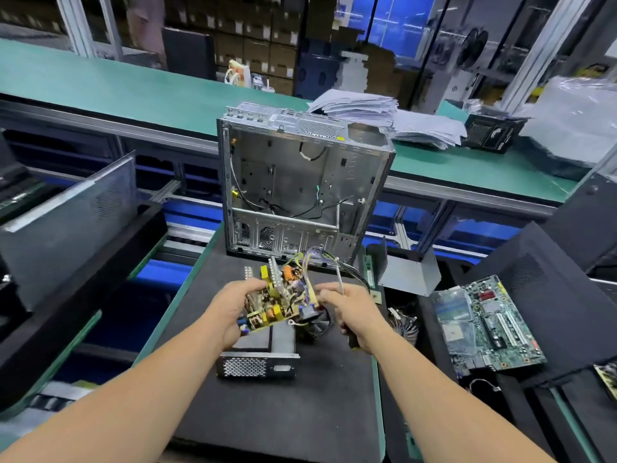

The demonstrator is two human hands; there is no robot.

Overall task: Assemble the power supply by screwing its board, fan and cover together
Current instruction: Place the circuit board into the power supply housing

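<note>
Green-topped assembly lines frame a dark bench [267, 412] where the left hand [233, 309] grips the power supply board [280, 302] above its metal housing [257, 359], ready for seating; right hand [354, 315], fingers closed, clasps a screwdriver [341, 279].

light: bright, even | shadows: soft | edges: wide-angle bowing | background: blurred, perhaps motion

Both forearms are bare to the frame's edge; left hand [233, 307] and right hand [354, 315] ungloved.
</note>
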